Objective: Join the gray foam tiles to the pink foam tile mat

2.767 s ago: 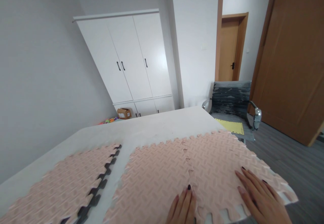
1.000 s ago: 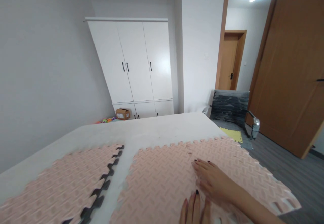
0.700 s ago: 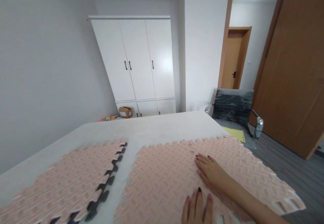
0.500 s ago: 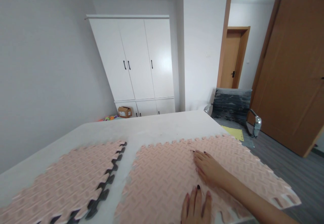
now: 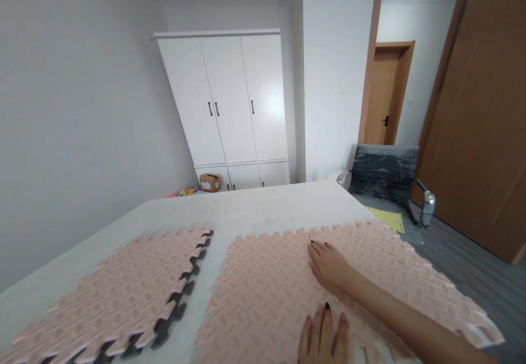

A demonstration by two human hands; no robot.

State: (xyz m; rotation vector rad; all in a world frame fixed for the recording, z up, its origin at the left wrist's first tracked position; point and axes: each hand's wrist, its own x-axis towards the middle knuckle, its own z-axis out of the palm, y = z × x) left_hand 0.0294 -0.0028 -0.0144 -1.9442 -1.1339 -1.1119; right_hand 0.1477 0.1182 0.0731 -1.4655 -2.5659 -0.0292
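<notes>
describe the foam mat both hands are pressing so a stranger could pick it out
On the white table, two pink foam mats lie side by side. It is the joined mat on the right, under the left hand and right hand; the left mat shows a dark edge.

Ahead of my right hand (image 5: 329, 265), beyond the toothed far edge of the joined pink foam puzzle mats (image 5: 267, 298), the pale grey tabletop (image 5: 255, 210) lies bare to its far edge. Between those mats and the separate pink foam mat with dark grey tiles beneath (image 5: 123, 293) on the left runs a narrow bare strip. My right forearm crosses the mat in front of my left hand (image 5: 324, 336). The grey mesh office chair (image 5: 382, 180) stands just off the table's right corner.
</notes>
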